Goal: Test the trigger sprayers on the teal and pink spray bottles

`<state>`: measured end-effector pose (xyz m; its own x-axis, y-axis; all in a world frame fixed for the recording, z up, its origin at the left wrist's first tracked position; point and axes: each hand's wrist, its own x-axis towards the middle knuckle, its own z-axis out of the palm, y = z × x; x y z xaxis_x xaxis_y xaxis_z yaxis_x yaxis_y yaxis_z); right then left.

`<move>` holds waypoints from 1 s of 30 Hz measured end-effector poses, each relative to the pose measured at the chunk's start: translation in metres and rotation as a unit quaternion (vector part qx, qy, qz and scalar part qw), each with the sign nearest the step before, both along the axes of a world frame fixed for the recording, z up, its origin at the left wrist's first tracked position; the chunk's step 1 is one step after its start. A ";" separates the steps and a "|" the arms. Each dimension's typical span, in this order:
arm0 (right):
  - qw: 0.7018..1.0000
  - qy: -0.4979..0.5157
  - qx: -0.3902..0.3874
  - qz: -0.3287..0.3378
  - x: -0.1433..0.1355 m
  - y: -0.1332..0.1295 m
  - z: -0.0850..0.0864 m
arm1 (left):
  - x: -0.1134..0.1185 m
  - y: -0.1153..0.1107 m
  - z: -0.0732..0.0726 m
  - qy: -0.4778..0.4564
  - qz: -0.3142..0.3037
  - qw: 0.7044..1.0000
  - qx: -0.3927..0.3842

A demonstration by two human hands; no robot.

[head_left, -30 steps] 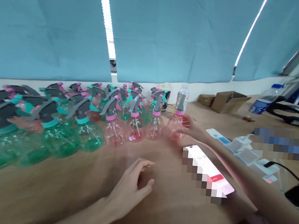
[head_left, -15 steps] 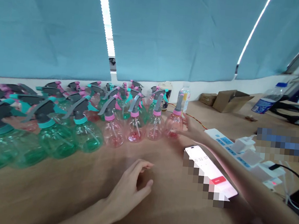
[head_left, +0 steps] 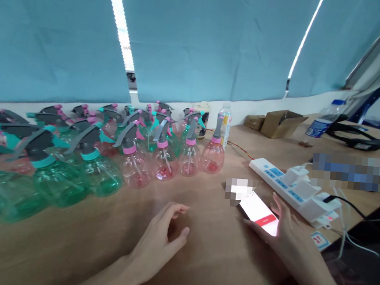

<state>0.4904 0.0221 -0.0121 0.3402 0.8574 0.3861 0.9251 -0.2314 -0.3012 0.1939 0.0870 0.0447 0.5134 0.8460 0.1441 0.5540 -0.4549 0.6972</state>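
My left hand (head_left: 161, 237) rests on the table with its fingers loosely curved and apart, nothing in it. Over the lower end of a phone (head_left: 254, 208) is my right hand (head_left: 281, 235), its thumb at the left edge and fingers spread at the right; whether it touches the phone I cannot tell. The phone's screen is lit and has a red button. Beyond my hands stand spray bottles in rows. The rightmost front one is a pink spray bottle (head_left: 213, 158), upright, beside another pink spray bottle (head_left: 189, 158). Green spray bottles (head_left: 103, 175) fill the front left.
A white power strip (head_left: 279, 181) with plugs and cables lies right of the phone. Behind are a drink bottle (head_left: 226, 123), a paper cup (head_left: 203, 117), an open cardboard box (head_left: 281, 124) and a blue-capped bottle (head_left: 325, 119). A blue curtain (head_left: 202, 41) hangs behind the table.
My right hand has let go of the rightmost pink spray bottle and come back to the phone. That bottle stands in the front row. My left hand has hardly moved; the view has shifted slightly.
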 end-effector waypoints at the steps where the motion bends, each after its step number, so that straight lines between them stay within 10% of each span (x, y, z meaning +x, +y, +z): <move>1: 1.000 0.004 0.006 -0.001 -0.003 0.001 0.000 | 0.000 -0.001 0.000 0.000 -0.003 1.000 0.000; 30: 1.000 0.003 0.010 -0.028 0.029 0.014 -0.004 | 0.001 -0.005 0.003 0.000 -0.005 1.000 -0.012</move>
<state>0.5193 0.0363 -0.0163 0.3892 0.8290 0.4016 0.9092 -0.2758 -0.3119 0.1945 0.0819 0.0474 0.5221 0.8440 0.1229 0.5499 -0.4433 0.7079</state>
